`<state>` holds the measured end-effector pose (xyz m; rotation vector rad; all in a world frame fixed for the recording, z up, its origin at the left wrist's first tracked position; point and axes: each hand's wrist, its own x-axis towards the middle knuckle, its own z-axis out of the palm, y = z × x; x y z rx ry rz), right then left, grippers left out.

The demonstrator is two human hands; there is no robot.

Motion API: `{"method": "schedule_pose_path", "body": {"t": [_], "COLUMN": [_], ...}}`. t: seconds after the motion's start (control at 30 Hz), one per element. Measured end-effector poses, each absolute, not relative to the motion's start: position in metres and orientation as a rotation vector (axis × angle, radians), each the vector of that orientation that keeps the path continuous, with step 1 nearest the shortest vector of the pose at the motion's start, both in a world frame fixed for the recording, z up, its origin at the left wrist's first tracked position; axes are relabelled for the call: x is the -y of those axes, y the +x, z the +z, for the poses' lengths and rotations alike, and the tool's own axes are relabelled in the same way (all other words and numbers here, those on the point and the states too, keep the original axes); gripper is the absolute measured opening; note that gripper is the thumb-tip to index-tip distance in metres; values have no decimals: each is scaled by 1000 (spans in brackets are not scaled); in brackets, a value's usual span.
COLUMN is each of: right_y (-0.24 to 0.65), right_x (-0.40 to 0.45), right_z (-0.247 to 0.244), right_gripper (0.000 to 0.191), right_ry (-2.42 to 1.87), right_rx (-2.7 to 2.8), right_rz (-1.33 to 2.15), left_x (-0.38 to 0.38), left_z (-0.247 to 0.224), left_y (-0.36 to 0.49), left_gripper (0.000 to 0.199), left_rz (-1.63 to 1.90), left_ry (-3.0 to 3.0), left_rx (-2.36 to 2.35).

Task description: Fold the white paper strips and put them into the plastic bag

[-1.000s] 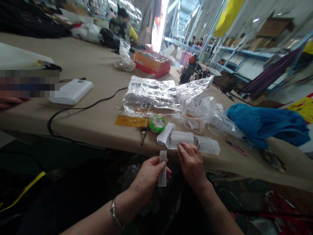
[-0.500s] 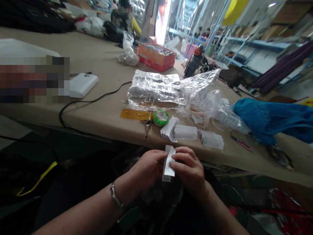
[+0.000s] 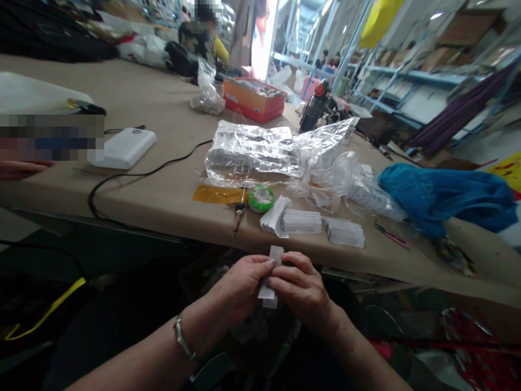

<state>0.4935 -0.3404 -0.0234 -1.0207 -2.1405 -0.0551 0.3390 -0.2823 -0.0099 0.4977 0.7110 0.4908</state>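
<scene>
My left hand (image 3: pixel 244 282) pinches a small white label strip (image 3: pixel 266 294) between thumb and fingers, just below the table's front edge. My right hand (image 3: pixel 303 285) grips the same strip from the other side, its fingers bent across it and hiding the middle. The strip's two ends show above and below my fingers, and a translucent layer sticks out at the bottom. Beyond my hands, stacks of similar white strips (image 3: pixel 301 222) lie at the table edge, with another stack (image 3: pixel 345 232) to their right.
A soldering iron (image 3: pixel 239 214) pokes toward the edge beside a green tape roll (image 3: pixel 261 199). Behind them lies a silvery plastic package (image 3: pixel 252 149). Pink-handled snips (image 3: pixel 391 236) and a blue cloth (image 3: pixel 443 195) are at right. A white power bank (image 3: pixel 128 147) sits left, near another person's hand.
Both hands have shifted slightly left and down with the strip. My right fingers now cover more of it, and the strip's lower end reaches farther left.
</scene>
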Motion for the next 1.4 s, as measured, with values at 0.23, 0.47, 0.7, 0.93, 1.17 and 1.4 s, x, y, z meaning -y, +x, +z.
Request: {"method": "schedule_pose_path", "body": {"t": [0.23, 0.47, 0.7, 0.93, 1.17, 1.4], "right_y": [575, 606, 613, 514, 474, 480], "right_x": [353, 363, 366, 356, 341, 342], "right_z": [-33, -60, -48, -21, -41, -31], "right_gripper": [45, 32, 17, 23, 16, 17], "right_ry": [-1774, -1902, -1689, -1197, -1063, -1101], "right_rx": [1762, 1799, 1563, 1727, 2045, 2175], "right_rz": [-463, -587, -405, -163, -91, -47], "left_x": [283, 287, 288, 289, 289, 291], "left_z": [-8, -24, -18, -10, -14, -16], "left_y": [338, 339, 337, 341, 335, 336], "left_gripper": [13, 23, 20, 16, 14, 20], "left_rz": [412, 379, 394, 393, 566, 601], "left_ry": [565, 600, 567, 509, 422, 311], "left_rx": [-933, -914, -902, -758, -692, -613]}}
